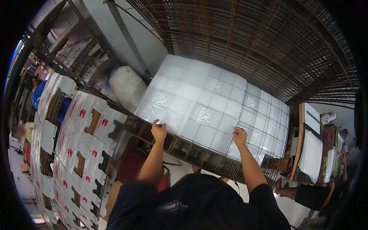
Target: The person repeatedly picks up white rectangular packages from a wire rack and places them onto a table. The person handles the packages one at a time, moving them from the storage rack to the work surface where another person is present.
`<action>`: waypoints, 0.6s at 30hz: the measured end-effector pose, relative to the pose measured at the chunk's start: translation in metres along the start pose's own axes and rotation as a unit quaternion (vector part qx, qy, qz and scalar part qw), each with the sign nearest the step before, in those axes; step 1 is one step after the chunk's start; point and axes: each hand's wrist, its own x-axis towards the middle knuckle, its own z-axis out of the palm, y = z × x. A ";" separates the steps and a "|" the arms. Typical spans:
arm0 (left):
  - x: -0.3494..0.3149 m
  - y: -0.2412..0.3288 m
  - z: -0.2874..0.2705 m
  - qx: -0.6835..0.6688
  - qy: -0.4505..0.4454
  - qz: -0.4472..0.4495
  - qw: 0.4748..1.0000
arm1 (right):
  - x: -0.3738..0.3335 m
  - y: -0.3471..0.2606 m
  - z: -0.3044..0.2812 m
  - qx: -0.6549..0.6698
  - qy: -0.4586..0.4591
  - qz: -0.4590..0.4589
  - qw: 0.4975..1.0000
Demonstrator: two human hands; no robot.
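Note:
A clear, whitish plastic sheet [180, 92] with white printed logos lies over a wire drying rack [214, 155]. More sheet [268, 126] spreads to the right, where the wire grid shows through. My left hand [158, 132] is at the front edge of the plastic on the left, its index finger and thumb apart and bent fingers below them. Farther right, my right hand [240, 137] has thumb and fingertips pinched together on the plastic near the line where the grid begins to show. How much of the sheet lies in that pinch is hidden.
Raised wire racks [245, 34] lean over the far side. Wrapped stacks of printed white cardboard [78, 134] stand at left, near a white sack [127, 86]. Shelves with a plastic-wrapped stack [311, 155] are at right. Other people show at both sides; a red chair [134, 166] stands below.

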 end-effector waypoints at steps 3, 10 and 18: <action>0.000 0.001 -0.001 0.007 -0.004 -0.004 1.000 | 0.000 0.004 0.002 0.022 -0.001 0.004 1.000; 0.001 -0.003 0.000 -0.013 -0.002 -0.019 1.000 | 0.000 0.007 0.004 0.025 -0.002 -0.020 0.999; -0.001 -0.001 -0.004 0.026 0.016 0.010 1.000 | -0.003 -0.001 -0.003 0.022 -0.015 -0.020 0.999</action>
